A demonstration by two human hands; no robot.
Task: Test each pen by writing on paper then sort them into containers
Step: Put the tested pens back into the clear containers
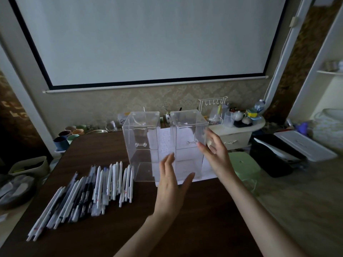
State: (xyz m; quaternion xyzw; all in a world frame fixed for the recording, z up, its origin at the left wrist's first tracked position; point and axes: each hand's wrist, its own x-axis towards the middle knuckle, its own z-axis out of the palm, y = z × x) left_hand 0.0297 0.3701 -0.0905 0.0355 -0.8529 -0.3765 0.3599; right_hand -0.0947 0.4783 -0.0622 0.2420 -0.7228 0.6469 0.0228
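The left hand (171, 184) and right hand (216, 154) hover open-fingered, holding nothing, flanking the right clear container (188, 143). It and the left clear container (142, 143) look empty; pens (89, 191) lie on the table (185, 229).

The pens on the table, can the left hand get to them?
Probably yes. The pens lie in a loose row on the table, left of the open left hand, with only bare tabletop between. The clear boxes stand farther back.

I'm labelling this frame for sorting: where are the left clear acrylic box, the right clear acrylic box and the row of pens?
Left clear acrylic box (142, 145): head view, front wall.
Right clear acrylic box (186, 130): head view, front wall.
Row of pens (89, 191): head view, middle of the row.
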